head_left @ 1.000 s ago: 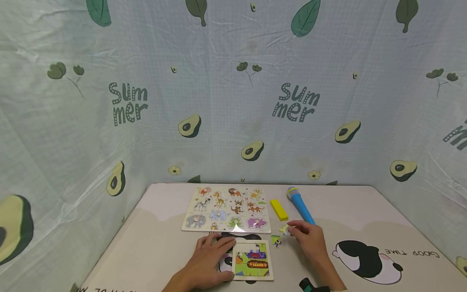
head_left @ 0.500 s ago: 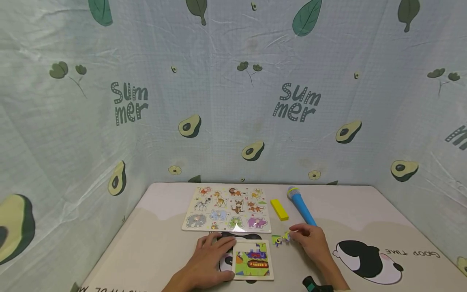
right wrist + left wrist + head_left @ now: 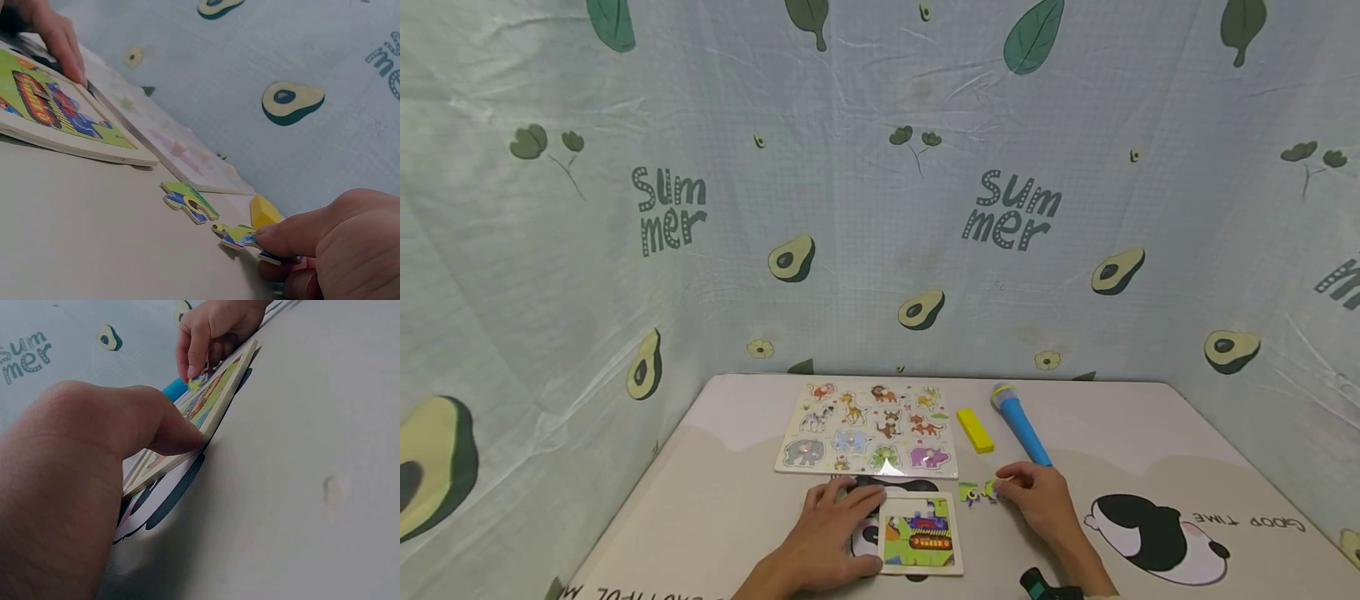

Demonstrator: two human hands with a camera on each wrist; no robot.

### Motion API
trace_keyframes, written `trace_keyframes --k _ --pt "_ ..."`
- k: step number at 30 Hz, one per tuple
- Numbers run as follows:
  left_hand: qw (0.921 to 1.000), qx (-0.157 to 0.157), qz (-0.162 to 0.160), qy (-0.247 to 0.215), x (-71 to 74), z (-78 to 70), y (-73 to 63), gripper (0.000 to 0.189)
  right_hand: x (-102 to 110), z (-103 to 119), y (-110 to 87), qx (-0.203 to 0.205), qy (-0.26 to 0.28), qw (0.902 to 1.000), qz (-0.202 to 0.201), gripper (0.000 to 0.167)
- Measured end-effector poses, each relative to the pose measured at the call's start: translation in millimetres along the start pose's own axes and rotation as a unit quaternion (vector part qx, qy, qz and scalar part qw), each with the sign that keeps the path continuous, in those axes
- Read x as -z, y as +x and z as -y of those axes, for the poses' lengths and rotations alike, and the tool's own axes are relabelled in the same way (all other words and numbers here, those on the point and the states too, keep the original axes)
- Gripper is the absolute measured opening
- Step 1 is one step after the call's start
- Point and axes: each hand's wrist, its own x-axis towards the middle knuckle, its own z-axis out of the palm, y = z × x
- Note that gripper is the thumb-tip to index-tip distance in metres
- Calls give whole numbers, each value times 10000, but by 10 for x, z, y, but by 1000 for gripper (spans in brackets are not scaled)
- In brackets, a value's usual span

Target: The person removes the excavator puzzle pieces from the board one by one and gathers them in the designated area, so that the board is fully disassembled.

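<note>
My left hand (image 3: 838, 533) spans the left side of a small framed jigsaw puzzle (image 3: 921, 533), gripping it with the thumb at its near edge and fingers at the far corner. A colourful vehicle picture fills most of the frame. Between thumb and fingers, my right hand (image 3: 1037, 500) pinches a green-and-blue jigsaw piece (image 3: 240, 236). Another jigsaw piece (image 3: 189, 201) lies flat on the table, just right of the frame, with the pinched piece close beside it. In the left wrist view the left thumb (image 3: 169, 428) is bent against the frame's near edge.
An animal peg puzzle board (image 3: 868, 429) lies behind the small frame. To its right are a yellow block (image 3: 975, 431) and a blue toy microphone (image 3: 1021, 423). A patterned curtain (image 3: 880, 192) encloses the table (image 3: 715, 467) at the back and sides.
My right hand has moved slightly left and nearer with its piece, which now sits right beside the loose piece. The left hand and framed puzzle have stayed put.
</note>
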Motion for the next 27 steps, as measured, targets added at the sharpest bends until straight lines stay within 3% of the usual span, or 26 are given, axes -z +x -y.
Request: trace_keyframes --k 27 --pt "10000 28 24 6 -10 -2 8 82 -35 18 -73 493 -969 9933 -393 6"
